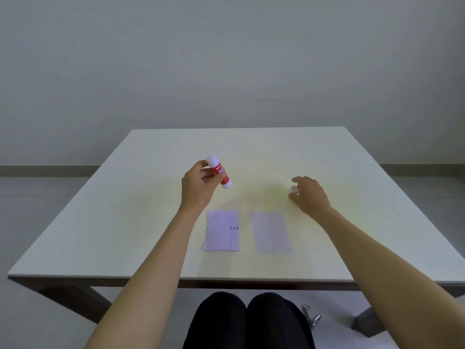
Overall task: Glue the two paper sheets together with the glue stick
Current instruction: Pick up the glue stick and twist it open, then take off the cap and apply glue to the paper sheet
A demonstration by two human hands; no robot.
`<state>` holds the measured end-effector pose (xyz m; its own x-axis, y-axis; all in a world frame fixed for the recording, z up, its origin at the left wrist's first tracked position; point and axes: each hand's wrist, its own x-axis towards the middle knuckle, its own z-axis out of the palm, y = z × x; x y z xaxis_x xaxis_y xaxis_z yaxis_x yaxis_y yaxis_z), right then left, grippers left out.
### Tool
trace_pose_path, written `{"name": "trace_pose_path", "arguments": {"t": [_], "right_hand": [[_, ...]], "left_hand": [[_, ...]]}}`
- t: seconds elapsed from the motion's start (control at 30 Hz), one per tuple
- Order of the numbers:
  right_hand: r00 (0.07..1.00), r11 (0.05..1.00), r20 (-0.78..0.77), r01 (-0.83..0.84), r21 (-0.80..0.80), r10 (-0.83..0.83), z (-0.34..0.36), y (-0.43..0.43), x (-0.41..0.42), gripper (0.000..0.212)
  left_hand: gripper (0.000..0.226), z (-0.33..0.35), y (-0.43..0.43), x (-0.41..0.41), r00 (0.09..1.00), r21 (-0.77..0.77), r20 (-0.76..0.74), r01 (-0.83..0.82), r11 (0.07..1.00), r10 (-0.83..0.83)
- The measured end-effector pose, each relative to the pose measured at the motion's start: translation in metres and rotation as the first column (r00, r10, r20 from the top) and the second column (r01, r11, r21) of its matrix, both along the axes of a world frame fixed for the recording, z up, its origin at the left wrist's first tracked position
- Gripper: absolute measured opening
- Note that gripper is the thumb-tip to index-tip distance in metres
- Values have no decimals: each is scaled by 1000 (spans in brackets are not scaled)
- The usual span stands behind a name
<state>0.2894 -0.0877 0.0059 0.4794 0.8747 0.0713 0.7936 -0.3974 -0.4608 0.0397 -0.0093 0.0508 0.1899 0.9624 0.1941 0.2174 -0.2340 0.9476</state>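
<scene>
My left hand [198,185] holds a red glue stick [219,172] with white ends, tilted, above the table beyond the papers. My right hand [308,195] is low over the table to the right, its fingertips on a small white cap [293,189]. Two pale paper sheets lie flat side by side near me: the left sheet [221,231] has small blue marks on its right side, the right sheet [271,231] is plain. A narrow gap of bare table separates them. Neither hand touches a sheet.
The white table [125,222] has its front edge close to my knees. A plain wall stands behind it. A small metal object [310,317] lies on the floor by my right knee.
</scene>
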Motion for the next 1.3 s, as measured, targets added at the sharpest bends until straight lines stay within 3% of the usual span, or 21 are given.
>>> {"name": "trace_pose_path", "arguments": {"t": [0.1,0.2,0.27,0.33,0.4,0.47,0.57,0.67,0.8,0.87,1.0,1.17,1.23,1.3], "right_hand": [[1000,1000,5,12,-2,-12,-7,-2,1,40],[999,1000,44,-8,-18,9,0,-6,-2,57],[999,991,18,-44,129,42,13,-7,-16,67],[969,938,-167,-119,325,181,31,-6,-41,63],[808,891,-460,-166,423,369,45,-3,-70,51],[613,870,-655,-115,480,442,51,-1,-89,31],[417,870,-798,35,492,435,55,3,-98,16],[264,919,-907,133,370,327,54,4,-100,33],[387,971,-920,188,148,65,56,3,-103,59],[414,972,-903,141,187,114,58,0,-100,57],[252,908,-888,65,413,385,60,-6,-94,19],[264,980,-961,154,129,85,66,-4,-101,53],[298,979,-949,139,148,102,67,-5,-100,53],[265,958,-934,96,271,238,67,-7,-99,33]], "left_hand": [[9,0,-4,6,998,-1,46,32,999,-32],[2,-1,-6,10,990,-30,137,21,999,-16],[5,0,-9,15,971,-41,238,3,999,7],[10,3,-14,22,939,-58,342,-4,998,24],[9,7,-20,33,912,-100,407,-12,995,52],[7,10,-25,40,894,-145,440,-25,989,87],[6,15,-29,43,869,-205,483,-11,979,111],[7,15,-30,41,874,-198,480,27,980,73],[9,14,-34,41,876,-169,482,102,980,-8],[9,15,-34,41,871,-167,492,93,982,1],[7,19,-32,38,858,-167,513,64,984,31],[9,22,-36,40,861,-142,506,137,980,-47],[10,23,-36,39,861,-142,507,130,981,-41],[9,23,-35,37,857,-142,515,111,984,-22]]}}
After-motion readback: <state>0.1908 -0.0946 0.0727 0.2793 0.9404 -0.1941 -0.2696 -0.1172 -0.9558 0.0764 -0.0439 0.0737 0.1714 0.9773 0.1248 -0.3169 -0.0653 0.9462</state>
